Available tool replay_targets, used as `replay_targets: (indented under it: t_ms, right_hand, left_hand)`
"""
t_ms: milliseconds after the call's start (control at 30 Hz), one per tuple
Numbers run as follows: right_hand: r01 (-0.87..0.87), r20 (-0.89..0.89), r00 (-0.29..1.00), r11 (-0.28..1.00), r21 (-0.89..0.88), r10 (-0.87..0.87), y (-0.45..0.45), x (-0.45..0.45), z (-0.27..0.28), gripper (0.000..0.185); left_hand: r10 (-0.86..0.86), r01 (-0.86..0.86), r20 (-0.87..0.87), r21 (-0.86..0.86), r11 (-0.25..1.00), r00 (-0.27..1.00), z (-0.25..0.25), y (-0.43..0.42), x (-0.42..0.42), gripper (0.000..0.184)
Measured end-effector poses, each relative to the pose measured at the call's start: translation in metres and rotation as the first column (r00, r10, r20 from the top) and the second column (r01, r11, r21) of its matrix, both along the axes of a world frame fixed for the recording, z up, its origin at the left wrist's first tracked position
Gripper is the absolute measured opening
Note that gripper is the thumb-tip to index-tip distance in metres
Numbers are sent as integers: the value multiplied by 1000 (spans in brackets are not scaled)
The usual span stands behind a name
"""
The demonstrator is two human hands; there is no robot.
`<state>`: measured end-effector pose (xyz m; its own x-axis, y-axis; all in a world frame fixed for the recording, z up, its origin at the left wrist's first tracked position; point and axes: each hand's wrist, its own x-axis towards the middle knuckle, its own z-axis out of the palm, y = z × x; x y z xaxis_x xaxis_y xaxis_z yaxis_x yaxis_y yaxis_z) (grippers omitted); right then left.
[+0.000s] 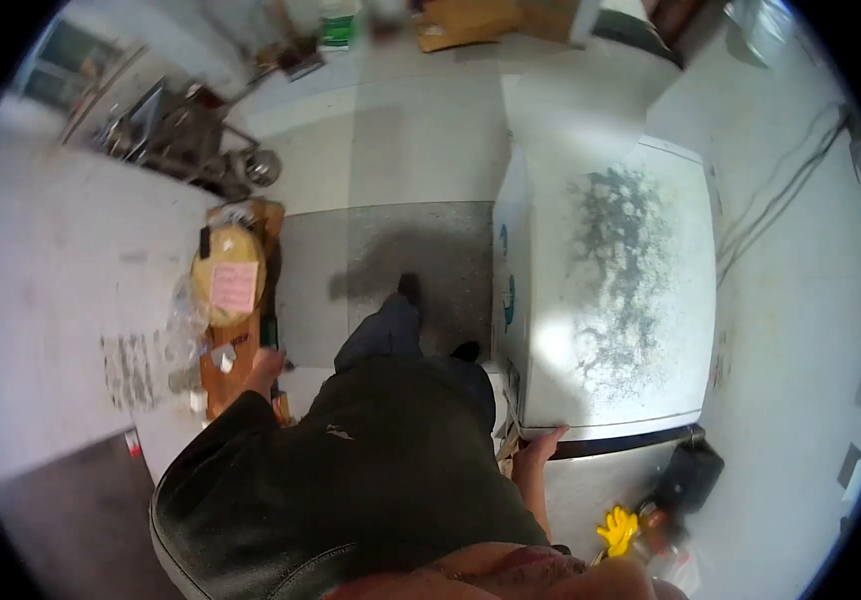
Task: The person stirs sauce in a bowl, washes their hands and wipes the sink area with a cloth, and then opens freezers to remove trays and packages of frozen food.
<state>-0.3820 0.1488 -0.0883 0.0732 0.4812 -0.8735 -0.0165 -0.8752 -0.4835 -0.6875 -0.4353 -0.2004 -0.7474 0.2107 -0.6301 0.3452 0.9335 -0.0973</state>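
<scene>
Box [551, 300] at three o'clock: I see the right hand [534, 462] touch its near corner, one finger out straight. At eight, the left hand [267, 369] is by a brown board [217, 385]; I can't tell if either grips.

I'm looking straight down over the person's torso [391, 450] in its dark jacket. The left arm [213, 440] bends out wide at the elbow, sleeved almost to the wrist, and the left hand [267, 368] points forward; its fingers are too blurred for me to read. The right forearm [533, 495] is bare, and I make out the right hand [538, 453] low at that side, one digit stretched outward, the others hidden. The left leg [383, 330] stands ahead.
</scene>
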Motion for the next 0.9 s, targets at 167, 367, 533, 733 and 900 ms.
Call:
replay_targets:
  t_ms: [167,367,533,733,900]
  right_hand:
    - [80,133,984,963,257,-118,-16,0,8,72]
    - [169,227,916,833,526,-330,-3,-9,151,52]
    - [126,378,851,841,526,-364,97,87,244,52]
    - [317,278,642,577,753,-715,146,28,285,69]
    - [308,9,650,274,911,-760,145,15,235,75]
  left_hand:
    - [-147,168,284,-51,985,947,-44,102,-171,49]
    - [-166,183,-77,426,886,983,-58,351,-491,45]
    - [-382,386,-117,505,772,917,39,602,-523,41]
    - [-505,458,-191,747,481,842,40,710,-414,33]
    - [-513,686,-531,707,169,674,34,742,-342,25]
